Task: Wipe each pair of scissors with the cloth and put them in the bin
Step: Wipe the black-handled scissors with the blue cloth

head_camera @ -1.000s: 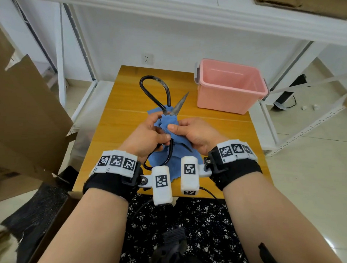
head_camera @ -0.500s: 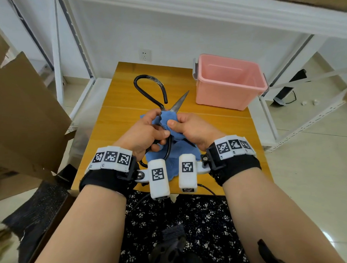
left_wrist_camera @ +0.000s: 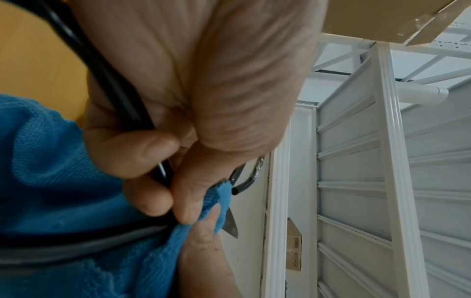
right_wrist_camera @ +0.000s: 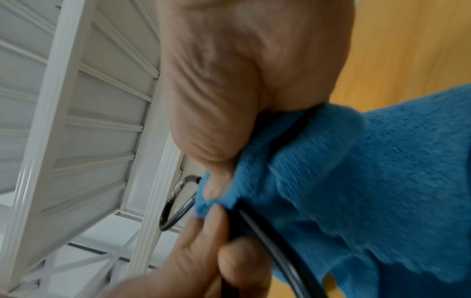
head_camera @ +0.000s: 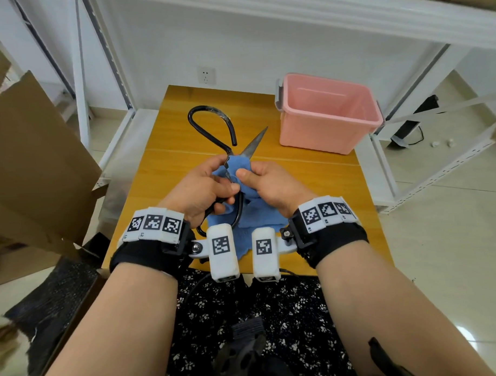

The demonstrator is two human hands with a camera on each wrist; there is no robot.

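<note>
Scissors [head_camera: 231,149], judged stiff, heavy, sharp-tipped, are held above the surface [head_camera: 167,162] near the bin [head_camera: 327,113], left hand [head_camera: 197,192] gripping a handle loop, right hand [head_camera: 272,184] pinching soft cloth [head_camera: 259,212] round the blades; loops are judged safest.

head downward, wrists close (shared scissors [head_camera: 211,130])

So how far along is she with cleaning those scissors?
Nothing looks finished: the pink bin shows no scissors inside. In hand: the left hand grips the black-handled scissors while the right hand pinches the blue cloth around them. Left: finishing the wipe, then binning them.
</note>
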